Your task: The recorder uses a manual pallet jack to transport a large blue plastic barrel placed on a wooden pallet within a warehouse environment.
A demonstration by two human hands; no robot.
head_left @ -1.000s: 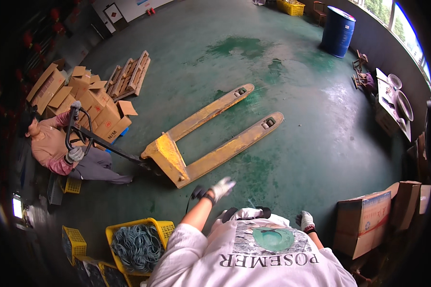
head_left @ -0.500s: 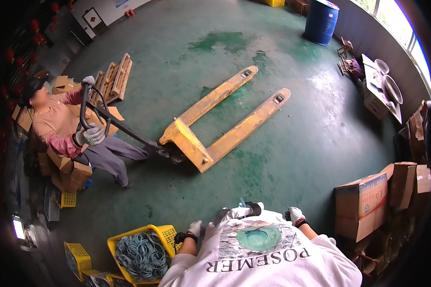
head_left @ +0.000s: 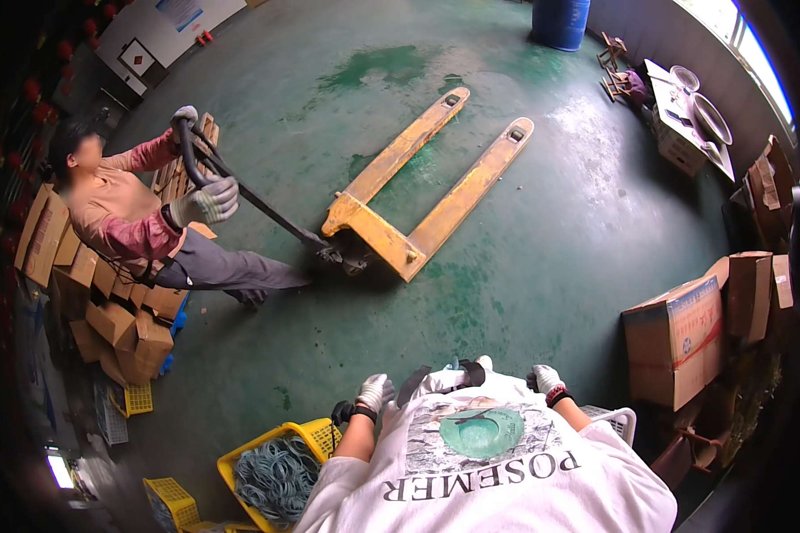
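Observation:
My left hand (head_left: 376, 392), in a whitish glove, hangs beside my body with its fingers curled; what they hold, if anything, is hidden. A yellow plastic crate (head_left: 327, 435) full of bluish cords or bands (head_left: 276, 475) stands close to it. My right hand (head_left: 547, 379), gloved too, is closed at my other side, its inner side out of sight. Ahead of me is a yellow pallet truck (head_left: 384, 233). A co-worker in an orange top grips its black handle (head_left: 189, 158) with both gloved hands.
Cartons (head_left: 676, 342) stand at the right, near a white basket (head_left: 620, 421) beside my right arm. More cardboard boxes (head_left: 138, 338) and a wooden pallet (head_left: 176, 182) lie behind the co-worker. Far off are a blue barrel (head_left: 560, 22) and a low table (head_left: 684, 124) with basins.
The co-worker and the truck's handle have shifted nearer, and the truck has turned slightly. The whole view has moved a little. My left hand sits slightly higher and further right in the picture.

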